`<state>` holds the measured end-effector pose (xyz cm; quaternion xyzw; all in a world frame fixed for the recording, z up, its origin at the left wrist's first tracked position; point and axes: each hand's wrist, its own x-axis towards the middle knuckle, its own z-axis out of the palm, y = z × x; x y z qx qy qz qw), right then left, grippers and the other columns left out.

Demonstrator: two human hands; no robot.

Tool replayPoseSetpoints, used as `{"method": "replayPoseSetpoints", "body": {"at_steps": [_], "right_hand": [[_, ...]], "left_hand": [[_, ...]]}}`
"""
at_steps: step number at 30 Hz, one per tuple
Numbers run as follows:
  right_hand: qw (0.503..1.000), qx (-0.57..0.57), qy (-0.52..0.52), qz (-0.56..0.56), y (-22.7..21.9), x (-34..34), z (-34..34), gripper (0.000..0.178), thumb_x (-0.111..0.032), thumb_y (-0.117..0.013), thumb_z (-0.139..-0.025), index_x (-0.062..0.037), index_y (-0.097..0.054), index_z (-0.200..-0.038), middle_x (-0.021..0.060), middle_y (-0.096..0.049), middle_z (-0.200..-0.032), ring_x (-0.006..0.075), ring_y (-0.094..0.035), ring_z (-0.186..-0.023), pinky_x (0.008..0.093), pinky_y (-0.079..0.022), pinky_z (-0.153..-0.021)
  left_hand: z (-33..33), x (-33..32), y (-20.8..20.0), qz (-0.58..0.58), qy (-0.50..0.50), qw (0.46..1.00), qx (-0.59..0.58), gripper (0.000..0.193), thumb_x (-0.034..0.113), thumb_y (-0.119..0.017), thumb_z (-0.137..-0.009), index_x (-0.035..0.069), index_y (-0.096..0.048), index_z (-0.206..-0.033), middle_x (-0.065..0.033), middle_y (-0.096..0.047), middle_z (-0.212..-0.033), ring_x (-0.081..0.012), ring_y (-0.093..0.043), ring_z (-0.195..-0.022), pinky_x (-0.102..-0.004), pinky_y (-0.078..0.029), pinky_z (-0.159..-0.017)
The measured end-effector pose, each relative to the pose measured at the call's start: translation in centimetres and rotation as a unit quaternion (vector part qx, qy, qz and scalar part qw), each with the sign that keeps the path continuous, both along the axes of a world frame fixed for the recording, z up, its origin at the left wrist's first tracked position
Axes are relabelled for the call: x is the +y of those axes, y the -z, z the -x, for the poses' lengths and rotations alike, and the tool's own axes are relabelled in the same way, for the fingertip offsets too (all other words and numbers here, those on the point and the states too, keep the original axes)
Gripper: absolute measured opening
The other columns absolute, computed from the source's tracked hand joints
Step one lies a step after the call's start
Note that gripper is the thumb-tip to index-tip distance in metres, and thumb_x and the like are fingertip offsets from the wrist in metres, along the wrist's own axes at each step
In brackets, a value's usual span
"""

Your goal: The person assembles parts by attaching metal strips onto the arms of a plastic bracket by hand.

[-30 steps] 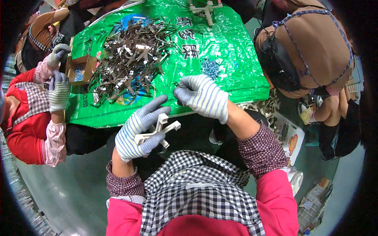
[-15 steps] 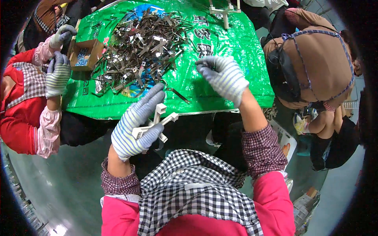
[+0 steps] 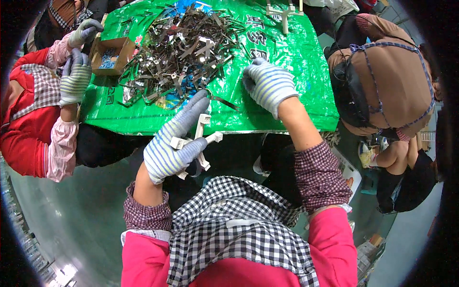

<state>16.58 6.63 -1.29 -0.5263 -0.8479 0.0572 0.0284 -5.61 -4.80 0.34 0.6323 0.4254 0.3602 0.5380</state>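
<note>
My left hand (image 3: 174, 138), in a striped grey-tipped glove, grips a white cross-shaped plastic bracket (image 3: 200, 126) between thumb and palm, just off the table's near edge. Its fingers reach straight toward the pile of thin metal strips (image 3: 184, 52). A single dark metal strip (image 3: 224, 102) lies by those fingertips. Over the green sheet (image 3: 306, 105), right of the pile, is my right hand (image 3: 271, 88), also gloved. Its fingers are curled closed, and whatever they hold is hidden.
An open cardboard box (image 3: 111, 57) with small blue pieces stands left of the pile. Another white bracket (image 3: 285, 19) lies at the far edge. A co-worker's gloved hands (image 3: 75, 79) are at the left. A person in brown (image 3: 394, 81) sits at the right.
The view has shifted a little. My right hand has turned, its fingers now more curled and out of sight. The bracket in my left hand has rotated slightly.
</note>
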Motion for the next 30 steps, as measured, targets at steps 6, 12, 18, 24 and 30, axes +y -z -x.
{"method": "replayPoseSetpoints", "body": {"at_steps": [6, 12, 18, 24, 30], "right_hand": [[0.919, 0.385, -0.050, 0.060, -2.5, -3.8, 0.6, 0.013, -0.012, -0.067, -0.074, -0.0025, -0.063, -0.082, 0.0081, -0.059, -0.075, 0.0162, -0.057, -0.068, 0.0278, -0.045, -0.061], [0.962, 0.259, -0.067, -0.058, -2.3, -4.9, 1.4, 0.016, -0.013, -0.067, -0.070, -0.0076, -0.062, -0.084, 0.0110, -0.057, -0.080, 0.0269, -0.059, -0.066, 0.0334, -0.048, -0.057], [0.971, 0.201, -0.082, -0.100, -2.6, -5.0, 1.1, 0.018, -0.016, -0.067, -0.069, -0.0104, -0.061, -0.085, 0.0100, -0.057, -0.085, 0.0266, -0.059, -0.061, 0.0346, -0.047, -0.052], [0.979, 0.119, -0.121, -0.115, -2.8, -5.2, 2.0, 0.016, -0.016, -0.064, -0.070, -0.0095, -0.060, -0.084, 0.0100, -0.056, -0.089, 0.0257, -0.059, -0.060, 0.0362, -0.046, -0.050], [0.977, 0.092, -0.142, -0.130, -2.8, -5.3, 1.8, 0.020, -0.015, -0.062, -0.068, -0.0074, -0.058, -0.086, 0.0109, -0.056, -0.094, 0.0267, -0.060, -0.065, 0.0367, -0.047, -0.053]], "left_hand": [[-0.7, 0.5, 0.0, -0.134, 0.011, 0.986, 0.098, 0.068, 0.007, -0.055, -0.069, 0.004, -0.033, -0.133, -0.0194, -0.026, -0.140, -0.0322, -0.030, -0.128, -0.0354, -0.027, -0.103], [-2.0, 0.2, -0.6, -0.185, 0.013, 0.965, 0.184, 0.068, 0.009, -0.054, -0.069, 0.005, -0.031, -0.134, -0.0210, -0.024, -0.140, -0.0377, -0.037, -0.121, -0.0374, -0.035, -0.097], [-2.5, 0.7, -0.8, -0.223, 0.019, 0.955, 0.196, 0.069, 0.010, -0.053, -0.069, 0.005, -0.030, -0.134, -0.0204, -0.023, -0.140, -0.0383, -0.044, -0.114, -0.0374, -0.040, -0.092], [-2.1, 0.3, -0.9, -0.184, 0.025, 0.966, 0.178, 0.069, 0.013, -0.052, -0.070, 0.004, -0.029, -0.134, -0.0216, -0.022, -0.140, -0.0382, -0.042, -0.116, -0.0372, -0.038, -0.094], [-2.4, 0.4, -1.2, -0.223, 0.058, 0.952, 0.202, 0.069, 0.010, -0.051, -0.068, 0.002, -0.031, -0.133, -0.0220, -0.024, -0.139, -0.0383, -0.031, -0.125, -0.0379, -0.029, -0.102]]}}
